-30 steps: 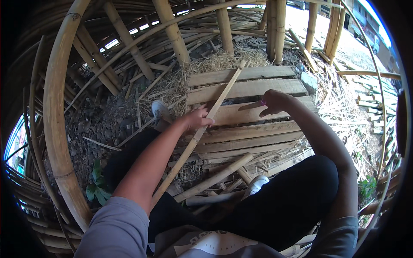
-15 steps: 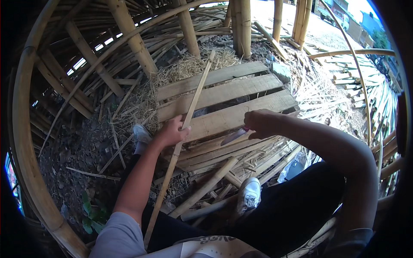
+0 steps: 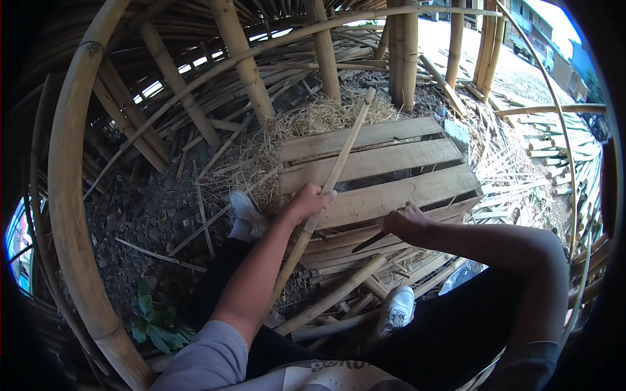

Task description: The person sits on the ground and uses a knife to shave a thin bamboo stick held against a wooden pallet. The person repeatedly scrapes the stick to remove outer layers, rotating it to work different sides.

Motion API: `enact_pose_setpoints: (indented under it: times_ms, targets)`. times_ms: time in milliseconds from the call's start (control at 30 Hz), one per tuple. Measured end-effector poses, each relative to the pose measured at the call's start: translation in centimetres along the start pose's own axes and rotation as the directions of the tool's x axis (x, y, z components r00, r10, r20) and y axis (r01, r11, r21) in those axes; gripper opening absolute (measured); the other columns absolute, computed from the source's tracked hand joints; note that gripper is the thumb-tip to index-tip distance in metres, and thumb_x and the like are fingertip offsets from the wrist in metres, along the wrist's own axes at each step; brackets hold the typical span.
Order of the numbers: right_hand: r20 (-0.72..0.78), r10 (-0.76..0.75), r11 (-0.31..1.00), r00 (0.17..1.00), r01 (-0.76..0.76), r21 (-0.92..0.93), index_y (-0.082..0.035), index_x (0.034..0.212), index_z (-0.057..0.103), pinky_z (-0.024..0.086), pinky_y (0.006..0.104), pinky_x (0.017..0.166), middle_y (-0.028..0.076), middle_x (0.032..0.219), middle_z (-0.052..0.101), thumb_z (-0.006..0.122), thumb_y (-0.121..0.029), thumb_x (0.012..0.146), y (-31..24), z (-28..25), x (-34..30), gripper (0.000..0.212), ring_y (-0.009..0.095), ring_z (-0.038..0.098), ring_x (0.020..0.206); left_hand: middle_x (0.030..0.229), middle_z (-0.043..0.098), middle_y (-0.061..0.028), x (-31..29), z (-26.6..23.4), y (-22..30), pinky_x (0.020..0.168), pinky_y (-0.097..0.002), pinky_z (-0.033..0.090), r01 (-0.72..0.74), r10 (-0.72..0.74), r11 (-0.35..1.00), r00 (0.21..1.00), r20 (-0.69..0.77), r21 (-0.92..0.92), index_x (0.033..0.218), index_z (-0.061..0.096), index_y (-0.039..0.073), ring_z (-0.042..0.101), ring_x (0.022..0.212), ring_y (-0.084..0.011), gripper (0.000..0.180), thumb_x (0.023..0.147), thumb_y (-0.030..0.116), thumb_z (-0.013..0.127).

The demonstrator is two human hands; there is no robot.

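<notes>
2 bare hands worked over the weathered wooden slat pallet [image 3: 391, 163]: the left hand [image 3: 312, 199] was clamped around a long pale bamboo strip [image 3: 339, 159] whose long axis ran from the lap up-right across the pallet, while the right hand [image 3: 405, 221], well right of it, gripped a dark-bladed knife [image 3: 372, 241].

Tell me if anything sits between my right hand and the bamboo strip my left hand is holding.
Nothing visible does. The left hand grips the bamboo strip over the wooden pallet. The right hand holds a dark blade low on the pallet, with only bare planks between it and the strip.
</notes>
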State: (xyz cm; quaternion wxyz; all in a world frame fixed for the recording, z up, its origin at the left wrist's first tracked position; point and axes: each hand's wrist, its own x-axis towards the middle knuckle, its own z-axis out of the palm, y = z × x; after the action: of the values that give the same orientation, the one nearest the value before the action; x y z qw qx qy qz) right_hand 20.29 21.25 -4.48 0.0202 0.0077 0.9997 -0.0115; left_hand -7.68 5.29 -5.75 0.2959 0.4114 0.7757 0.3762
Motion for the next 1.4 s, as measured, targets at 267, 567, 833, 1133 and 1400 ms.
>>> enact_pose_setpoints:
  times_ms: [267, 567, 833, 1133, 1400]
  targets:
    - [-0.198, -0.012, 0.966, 0.980, 0.063, 0.251, -0.009, 0.094, 0.073, 0.052, 0.0518, 0.085, 0.013, 0.084, 0.074, 0.064, 0.006, 0.067, 1.5, -1.2, -0.8, 0.033, 0.036, 0.072, 0.086, 0.069, 0.058, 0.0010, 0.0, -1.1, 2.2, 0.063, -0.0323, 0.043, 0.020, -0.022, 0.998, 0.999, -0.031, -0.055, 0.071, 0.062, 0.009, 0.050, 0.064, -0.0113, 0.046, 0.097, 0.047, 0.071]
    - [-0.465, 0.017, 0.965, 0.885, 0.108, 0.240, -0.006, 0.092, 0.071, 0.055, 0.0497, 0.073, 0.017, 0.077, 0.070, 0.066, 0.009, 0.065, 0.4, -6.6, 0.2, 0.031, 0.040, 0.070, 0.078, 0.074, 0.055, 0.0017, -2.1, -7.1, 7.1, 0.080, -0.0302, 0.043, 0.082, -0.081, 0.980, 0.997, 0.014, -0.179, 0.072, 0.059, 0.013, 0.053, 0.080, -0.0114, 0.048, 0.098, 0.053, 0.067]
    - [-0.310, -0.150, 0.926, 0.939, 0.243, 0.289, -0.006, 0.093, 0.070, 0.057, 0.0497, 0.078, 0.016, 0.079, 0.072, 0.068, 0.004, 0.066, -5.4, -5.5, -1.5, 0.029, 0.039, 0.072, 0.081, 0.072, 0.056, 0.0027, -10.7, -8.0, 5.4, 0.080, -0.0308, 0.042, 0.080, -0.079, 0.997, 0.994, 0.076, -0.020, 0.070, 0.057, 0.012, 0.050, 0.076, -0.0105, 0.050, 0.101, 0.051, 0.062]
    - [-0.003, -0.215, 0.935, 0.977, 0.206, 0.290, -0.007, 0.091, 0.073, 0.056, 0.0457, 0.085, 0.012, 0.084, 0.074, 0.074, -0.006, 0.075, -7.4, -6.8, -2.4, 0.017, 0.033, 0.074, 0.086, 0.070, 0.056, 0.0042, -17.8, -4.4, 5.0, 0.070, -0.0285, 0.043, 0.132, -0.127, 0.991, 0.985, 0.114, -0.030, 0.072, 0.060, 0.009, 0.049, 0.070, -0.0075, 0.046, 0.105, 0.040, 0.062]
    - [-0.231, 0.123, 0.920, 0.965, -0.024, 0.392, 0.002, 0.082, 0.068, 0.055, 0.0443, 0.063, 0.021, 0.078, 0.069, 0.081, -0.028, 0.088, -2.7, -8.7, 0.4, 0.032, 0.037, 0.071, 0.071, 0.079, 0.072, -0.0062, -17.4, -4.7, 4.7, 0.075, -0.0328, 0.053, 0.095, -0.103, 0.989, 0.993, 0.064, 0.115, 0.097, 0.072, -0.002, 0.067, 0.076, -0.0129, 0.034, 0.099, 0.031, 0.069]
